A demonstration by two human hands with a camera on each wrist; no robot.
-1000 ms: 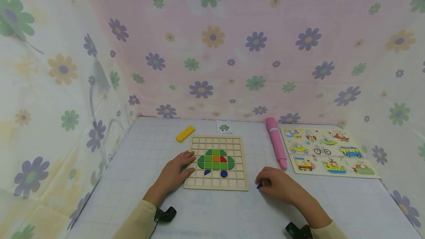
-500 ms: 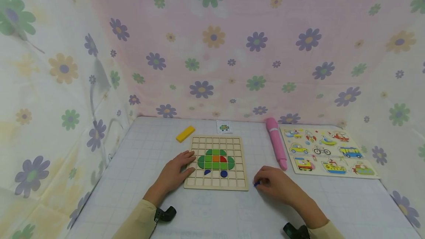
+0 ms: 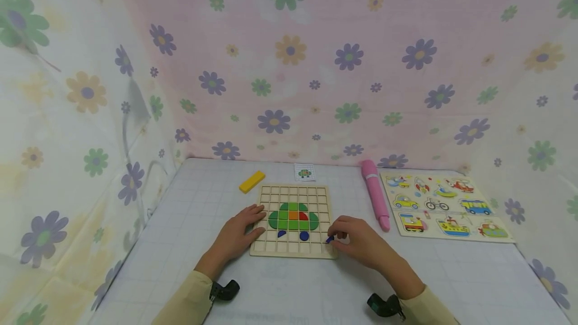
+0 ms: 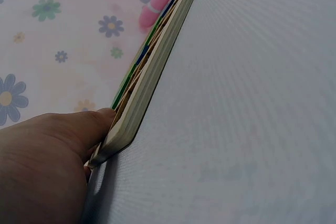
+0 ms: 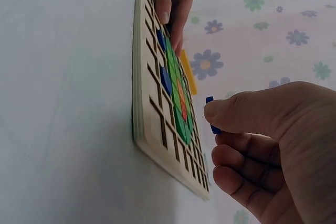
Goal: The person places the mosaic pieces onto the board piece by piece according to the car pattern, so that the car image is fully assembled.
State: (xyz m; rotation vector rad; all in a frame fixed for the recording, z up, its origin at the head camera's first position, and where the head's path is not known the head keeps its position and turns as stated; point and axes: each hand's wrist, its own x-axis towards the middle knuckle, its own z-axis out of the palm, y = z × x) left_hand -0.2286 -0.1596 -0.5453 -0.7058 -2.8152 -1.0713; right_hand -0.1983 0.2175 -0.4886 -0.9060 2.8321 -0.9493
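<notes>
A square wooden grid board [image 3: 317, 254] lies flat, with green, orange and red pieces set in its middle. In a row below them sit a dark blue round of pieces [image 3: 304, 235] and a smaller dark blue piece [image 3: 282, 233]. My left hand [image 3: 236, 233] rests at the board's left edge, its thumb touching the frame. With thumb and fingers my right hand [image 3: 361, 242] pinches a small dark blue piece [image 5: 215, 129] at the board's right edge. The thumb hides part of that piece in the right wrist view.
Behind the board lies a small pattern card [image 3: 305, 172], with a yellow block [image 3: 252, 182] to its left. A pink rod-shaped object [image 3: 376, 195] and a vehicle picture puzzle [image 3: 444, 206] lie at the right. Flowered cloth encloses the table's back and sides.
My right hand has moved left with the dark blue piece, from beside the board to its right edge. The left hand has stayed in place.
</notes>
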